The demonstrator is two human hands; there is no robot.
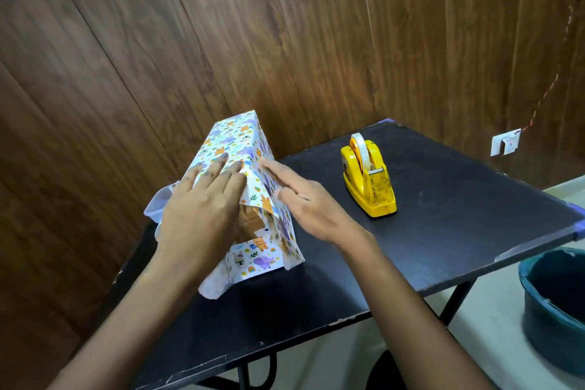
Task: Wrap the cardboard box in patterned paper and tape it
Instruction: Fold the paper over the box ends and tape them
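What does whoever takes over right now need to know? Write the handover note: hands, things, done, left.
Left hand: flat, open, pressing the patterned paper down on top of the box.
Right hand: flat, open, against the paper on the box's right side; holds nothing.
Cardboard box: on the black table, near its left edge, mostly covered. Bare cardboard shows at the near end, where the flaps hang loose.
Yellow tape dispenser: right of the box, apart from it, untouched.
Done: paper wrapped round the body.
Left: fold the near end shut and tape it; far end is hidden, so check it.
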